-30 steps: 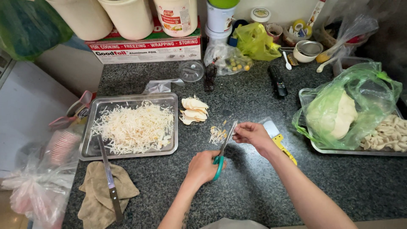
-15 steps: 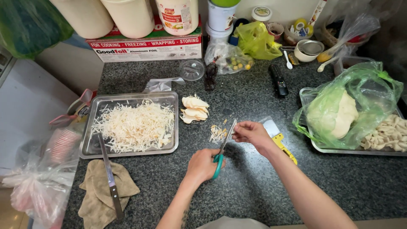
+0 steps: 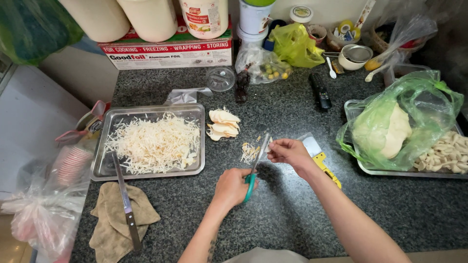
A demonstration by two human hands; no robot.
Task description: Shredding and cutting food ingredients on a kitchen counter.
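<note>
can't really make out the pale piece (image 3: 267,144) pinched in my right hand (image 3: 288,151). my left hand (image 3: 233,186) grips teal-handled scissors (image 3: 255,166), blades over the shreds (image 3: 249,152) on the table (image 3: 292,214).

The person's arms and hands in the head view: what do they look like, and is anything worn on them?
Both forearms are bare, with no sleeves in view. The left hand and right hand wear no gloves, and no rings or watch can be seen. A small dark marking, perhaps a tattoo, shows on the left forearm near the lower edge.
</note>
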